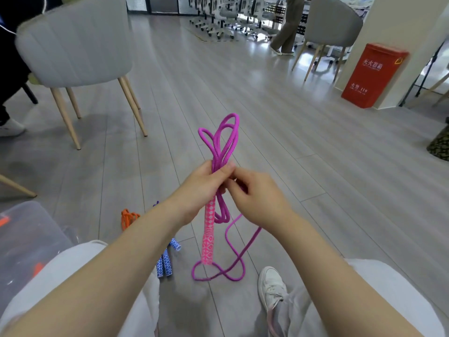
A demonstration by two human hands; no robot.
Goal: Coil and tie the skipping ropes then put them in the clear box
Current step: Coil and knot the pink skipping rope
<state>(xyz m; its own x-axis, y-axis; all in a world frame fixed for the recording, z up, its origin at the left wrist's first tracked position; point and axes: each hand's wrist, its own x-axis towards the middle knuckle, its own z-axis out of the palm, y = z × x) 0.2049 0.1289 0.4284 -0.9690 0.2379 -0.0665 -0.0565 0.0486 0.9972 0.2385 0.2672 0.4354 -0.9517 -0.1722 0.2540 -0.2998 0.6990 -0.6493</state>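
Note:
A magenta skipping rope (224, 142) is folded into long loops that stick up above my hands. My left hand (201, 188) grips the bundle together with the top of its pink patterned handle (209, 237), which hangs down. My right hand (257, 193) pinches a strand of the same rope beside the left thumb. A loose tail of the rope (233, 268) drops to the floor and curls between my legs. The clear box (26, 237) stands at the lower left.
On the floor lie an orange rope (128, 218) and a rope with blue patterned handles (166, 261). A grey chair (75, 45) stands at the left, a red bin (373, 75) by a pillar at the right. A person walks at the far back.

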